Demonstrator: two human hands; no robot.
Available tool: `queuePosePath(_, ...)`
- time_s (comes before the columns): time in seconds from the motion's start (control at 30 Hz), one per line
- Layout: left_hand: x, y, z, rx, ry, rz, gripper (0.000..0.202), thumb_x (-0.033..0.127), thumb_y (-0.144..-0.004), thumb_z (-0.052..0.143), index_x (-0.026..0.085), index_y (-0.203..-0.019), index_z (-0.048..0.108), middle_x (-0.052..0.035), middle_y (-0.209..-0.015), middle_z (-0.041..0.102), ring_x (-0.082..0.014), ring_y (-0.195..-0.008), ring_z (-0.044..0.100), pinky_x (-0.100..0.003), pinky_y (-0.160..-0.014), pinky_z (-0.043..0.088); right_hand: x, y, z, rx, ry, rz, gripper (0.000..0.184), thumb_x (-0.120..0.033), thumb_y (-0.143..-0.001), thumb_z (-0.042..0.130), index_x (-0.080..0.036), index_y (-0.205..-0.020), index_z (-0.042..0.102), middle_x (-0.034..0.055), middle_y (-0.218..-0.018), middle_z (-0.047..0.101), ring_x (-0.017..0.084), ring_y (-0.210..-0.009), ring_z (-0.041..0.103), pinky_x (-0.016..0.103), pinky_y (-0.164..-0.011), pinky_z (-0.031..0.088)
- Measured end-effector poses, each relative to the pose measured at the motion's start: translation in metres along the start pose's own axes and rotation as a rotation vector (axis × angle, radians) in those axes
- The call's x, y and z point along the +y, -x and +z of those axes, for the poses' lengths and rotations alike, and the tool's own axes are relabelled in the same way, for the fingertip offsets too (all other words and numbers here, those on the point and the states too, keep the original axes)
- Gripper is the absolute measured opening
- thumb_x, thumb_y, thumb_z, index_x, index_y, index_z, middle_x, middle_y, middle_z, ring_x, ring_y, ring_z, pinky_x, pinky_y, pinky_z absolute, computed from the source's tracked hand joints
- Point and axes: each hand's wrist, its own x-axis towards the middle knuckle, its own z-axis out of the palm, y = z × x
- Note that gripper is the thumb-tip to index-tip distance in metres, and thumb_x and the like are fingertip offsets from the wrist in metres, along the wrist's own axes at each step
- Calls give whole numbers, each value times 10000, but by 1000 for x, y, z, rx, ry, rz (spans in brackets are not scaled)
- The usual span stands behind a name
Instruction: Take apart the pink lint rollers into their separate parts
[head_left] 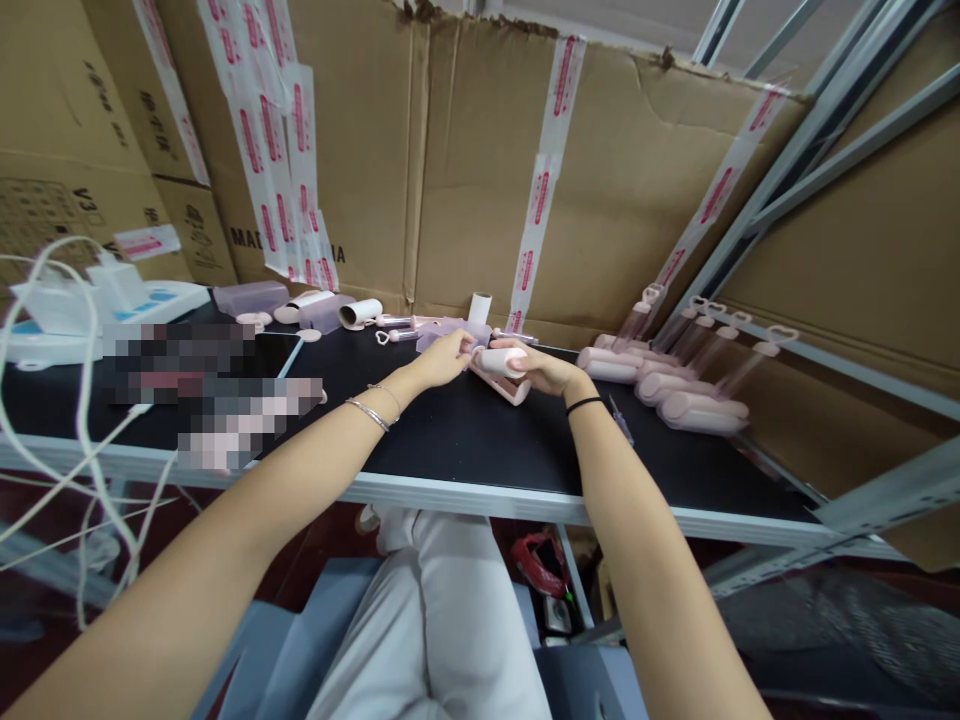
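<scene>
Both my hands meet over the middle of the black table [465, 440]. My right hand [544, 372] is closed round a pink lint roller case [501, 372] with a white roll in it. My left hand [442, 360] pinches the left end of the same pink piece, next to a pale purple part [442, 335]. A white paper roll [480, 306] stands upright just behind my hands.
Several finished pink rollers [694, 400] with clear heart-ended handles lie in a row at the right. Purple covers [251, 296], round caps and a lying roll [360, 313] sit at the back left. White cables [67, 420] hang at the left. Cardboard walls [480, 160] stand behind.
</scene>
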Motion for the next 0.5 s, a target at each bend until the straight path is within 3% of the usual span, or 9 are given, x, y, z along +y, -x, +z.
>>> queuePosePath(0.1,-8,1,1,-120,-57,74,365,106,-748,460,141,-1111,465,-99,-1066,609,-181,-942,588,-332,-850,448,-3,3,1,-110,-22,37,586,-295,-545,744,-221,-1095,556,17,-961,604,181,-878,578,301,-734,495)
queuePosePath(0.27,-11,2,-5,-268,-80,153,395,166,-723,493,187,-1117,489,-44,-1038,624,-179,-908,588,-314,-827,448,-8,7,1,-215,50,40,620,-195,-531,742,-232,-1124,564,14,-1060,598,191,-984,559,301,-787,489)
queuePosePath(0.4,-17,-1,-9,-271,-25,52,439,242,-686,576,146,-1107,496,-71,-1047,622,-193,-916,586,-326,-825,451,-10,6,2,-226,144,16,594,-165,-552,718,-248,-1120,568,3,-1109,579,181,-1013,536,300,-817,468)
queuePosePath(0.5,-20,-3,-9,-292,50,-35,334,244,-675,585,124,-986,552,-63,-951,645,-187,-853,601,-318,-785,467,-11,4,7,-192,181,-10,564,-174,-546,721,-242,-1087,576,-4,-1077,581,171,-981,538,295,-824,453)
